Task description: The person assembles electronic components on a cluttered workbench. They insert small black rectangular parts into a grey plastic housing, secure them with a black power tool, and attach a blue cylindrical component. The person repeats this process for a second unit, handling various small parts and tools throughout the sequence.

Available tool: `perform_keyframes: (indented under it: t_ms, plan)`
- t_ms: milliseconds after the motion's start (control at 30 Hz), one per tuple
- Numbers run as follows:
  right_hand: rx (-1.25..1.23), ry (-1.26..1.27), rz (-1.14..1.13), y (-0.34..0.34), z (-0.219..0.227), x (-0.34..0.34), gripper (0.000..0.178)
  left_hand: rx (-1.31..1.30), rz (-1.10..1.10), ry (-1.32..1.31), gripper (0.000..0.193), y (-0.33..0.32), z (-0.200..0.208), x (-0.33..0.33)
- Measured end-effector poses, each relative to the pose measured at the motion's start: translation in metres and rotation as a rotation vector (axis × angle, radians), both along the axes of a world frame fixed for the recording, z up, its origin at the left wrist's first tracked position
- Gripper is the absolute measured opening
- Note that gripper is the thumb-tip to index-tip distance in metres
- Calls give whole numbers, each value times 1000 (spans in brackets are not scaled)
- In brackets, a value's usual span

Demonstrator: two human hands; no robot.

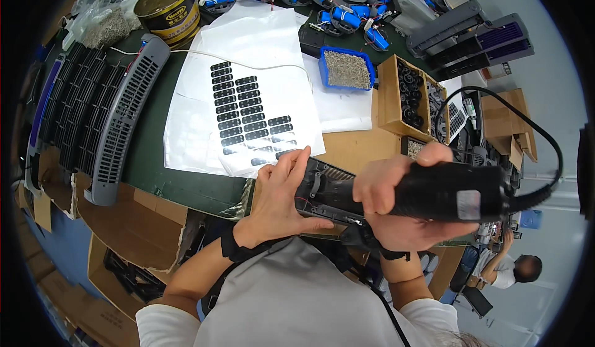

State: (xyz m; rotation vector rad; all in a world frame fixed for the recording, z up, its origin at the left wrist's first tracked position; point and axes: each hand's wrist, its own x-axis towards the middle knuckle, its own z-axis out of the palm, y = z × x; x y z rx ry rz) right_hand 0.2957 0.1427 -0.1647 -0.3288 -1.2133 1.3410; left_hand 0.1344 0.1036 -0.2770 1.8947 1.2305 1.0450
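Observation:
A long dark plastic housing [315, 193] with thin red wires inside lies at the table's near edge. My left hand [276, 195] spans its left end, the thumb along the near side and the outstretched fingers at the far side, by the corner of a white sheet [192, 124] of small black labels [254, 118]. Wrapped round a black corded electric screwdriver [455, 192], my right hand [396, 204] holds the tool almost level over the housing's right part. The tool is slightly blurred, and its tip is hidden behind my fingers. Black bands circle both wrists.
A blue tray of small screws [347, 69] and a wooden box of black parts [406, 96] stand beyond the housing. Battery assemblies [347, 17] crowd the back. Left are a metal can [168, 12] and slotted grey housings [127, 120]. A co-worker [508, 266] sits far right.

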Motion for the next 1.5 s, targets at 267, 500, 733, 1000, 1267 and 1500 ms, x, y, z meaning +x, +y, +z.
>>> perform_keyframes:
  t_ms: [267,500,733,1000,1267,1500]
  plan:
    - [-78,39,-17,-5,-9,1,98,-51,-3,-10,87,0,4,3]
    - [-65,9,-54,-4,-9,2,94,1,17,-49,73,1,0,4]
    - [-85,28,-57,-4,-12,2,97,12,19,-54,73,1,0,4]
    - [-81,-80,-91,-4,-5,-1,86,-32,21,-41,74,0,0,3]
    - [-70,-109,-82,-5,-5,-6,85,-11,23,-53,76,1,-3,3]
    - [-57,-74,-100,-3,-4,-3,83,-37,11,-64,74,2,-1,3]
